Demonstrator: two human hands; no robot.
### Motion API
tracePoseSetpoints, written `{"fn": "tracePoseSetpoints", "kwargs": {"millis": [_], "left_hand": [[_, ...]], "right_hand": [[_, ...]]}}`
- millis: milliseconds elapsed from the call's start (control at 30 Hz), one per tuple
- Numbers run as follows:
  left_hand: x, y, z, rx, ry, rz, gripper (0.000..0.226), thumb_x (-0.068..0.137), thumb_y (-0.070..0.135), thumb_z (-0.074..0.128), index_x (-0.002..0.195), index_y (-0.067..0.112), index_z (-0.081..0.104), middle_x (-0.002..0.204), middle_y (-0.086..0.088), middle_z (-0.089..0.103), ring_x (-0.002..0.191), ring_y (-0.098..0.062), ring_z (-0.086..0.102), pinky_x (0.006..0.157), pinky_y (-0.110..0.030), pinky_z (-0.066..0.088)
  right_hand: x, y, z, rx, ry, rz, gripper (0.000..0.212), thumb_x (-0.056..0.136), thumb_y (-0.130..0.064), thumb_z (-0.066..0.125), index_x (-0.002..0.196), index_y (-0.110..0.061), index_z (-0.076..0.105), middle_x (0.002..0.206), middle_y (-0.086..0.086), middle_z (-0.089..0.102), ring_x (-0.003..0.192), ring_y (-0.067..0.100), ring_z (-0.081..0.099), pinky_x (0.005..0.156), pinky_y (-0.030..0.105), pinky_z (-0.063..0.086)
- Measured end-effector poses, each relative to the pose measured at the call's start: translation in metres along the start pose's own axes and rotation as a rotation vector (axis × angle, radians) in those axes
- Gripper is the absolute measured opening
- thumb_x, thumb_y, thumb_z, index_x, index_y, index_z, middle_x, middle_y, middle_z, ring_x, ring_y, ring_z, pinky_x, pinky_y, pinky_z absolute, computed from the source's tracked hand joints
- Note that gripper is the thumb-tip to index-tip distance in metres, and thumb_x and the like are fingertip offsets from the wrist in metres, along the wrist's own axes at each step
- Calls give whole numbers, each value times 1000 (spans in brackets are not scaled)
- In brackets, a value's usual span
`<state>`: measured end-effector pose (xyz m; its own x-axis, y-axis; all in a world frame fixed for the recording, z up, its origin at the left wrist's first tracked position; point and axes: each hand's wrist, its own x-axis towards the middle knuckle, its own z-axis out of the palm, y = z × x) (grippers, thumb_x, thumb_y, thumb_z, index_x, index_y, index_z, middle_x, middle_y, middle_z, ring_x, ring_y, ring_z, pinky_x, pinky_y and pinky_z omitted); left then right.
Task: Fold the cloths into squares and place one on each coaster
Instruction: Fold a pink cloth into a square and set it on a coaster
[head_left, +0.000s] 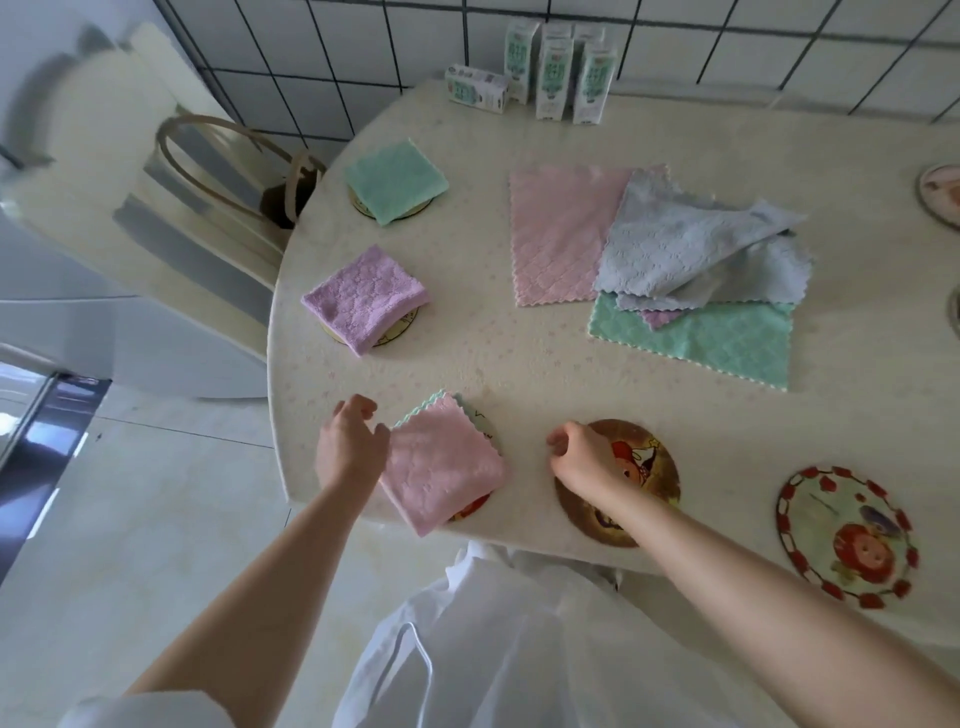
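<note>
Three cloths folded and sitting on coasters

Three down, and both hands are low at the near edge of the table (519, 374). Left hand (350, 447) sits just beside the folded pink cloth (444, 467), fingers loosely curled, thumb right against the cloth's left corner, gripping nothing. That pink square lies on the near-left coaster (480, 418), which peeks out at its far and near corners, and a mint edge shows along the cloth's far side. Right hand (582, 460) hovers over the rim of the brown coaster (644, 467), fingers loosely curled too, nothing in them. No cloth lies on that brown one. Further right, the red-bordered coaster (847, 535) lies uncovered as well.

Moving up the left side: the folded purple cloth (363, 301) rests on its coaster (400, 327), and beyond it the folded green cloth (395, 179) covers the far-left coaster (410, 212).

Mid-table, well apart from the hands, is the unfolded pile: a flat pink cloth (558, 234), a rumpled grey cloth (685, 249) overlapping it, and a flat green cloth (717, 343) underneath with a sliver of purple cloth (658, 317) poking out. One more coaster (943, 195) is cut off at the right edge.

At the back, small boxes (550, 67) stand against the tiled wall (363, 52).
</note>
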<state>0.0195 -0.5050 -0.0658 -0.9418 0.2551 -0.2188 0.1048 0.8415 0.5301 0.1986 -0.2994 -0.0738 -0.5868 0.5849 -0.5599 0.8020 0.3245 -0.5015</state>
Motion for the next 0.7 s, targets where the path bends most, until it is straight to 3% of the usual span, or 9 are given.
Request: {"fn": "tracePoseSetpoints", "kwargs": {"millis": [133, 233, 467, 700], "left_hand": [[-6, 48, 21, 35, 9, 101, 28, 82, 7, 63, 110, 12, 63, 107, -4, 64, 93, -24, 60, 74, -38, 53], [-19, 85, 47, 67, -24, 147, 27, 85, 10, 61, 112, 14, 61, 108, -3, 63, 93, -24, 60, 74, -41, 54], [-54, 181, 124, 103, -68, 241, 25, 86, 14, 62, 111, 14, 62, 108, -2, 64, 97, -20, 59, 71, -32, 52], [-52, 250, 164, 193, -112, 373, 26, 91, 19, 57, 117, 17, 59, 116, 2, 62, 107, -17, 54, 73, -34, 55]], "right_hand": [[13, 34, -44, -1, 37, -6, 21, 83, -14, 57, 104, -15, 61, 99, 2, 65, 83, 18, 58, 67, 23, 41], [24, 62, -84, -4, 55, -43, 21, 83, -14, 60, 104, -14, 63, 101, 3, 66, 92, 20, 61, 74, 22, 43], [59, 135, -179, -132, 84, -151, 18, 81, -6, 59, 97, -10, 64, 96, 5, 68, 93, 23, 63, 80, 27, 46], [105, 145, -232, -240, 112, -289, 13, 85, -10, 58, 96, -12, 64, 102, 6, 66, 95, 23, 62, 83, 32, 50]]}}
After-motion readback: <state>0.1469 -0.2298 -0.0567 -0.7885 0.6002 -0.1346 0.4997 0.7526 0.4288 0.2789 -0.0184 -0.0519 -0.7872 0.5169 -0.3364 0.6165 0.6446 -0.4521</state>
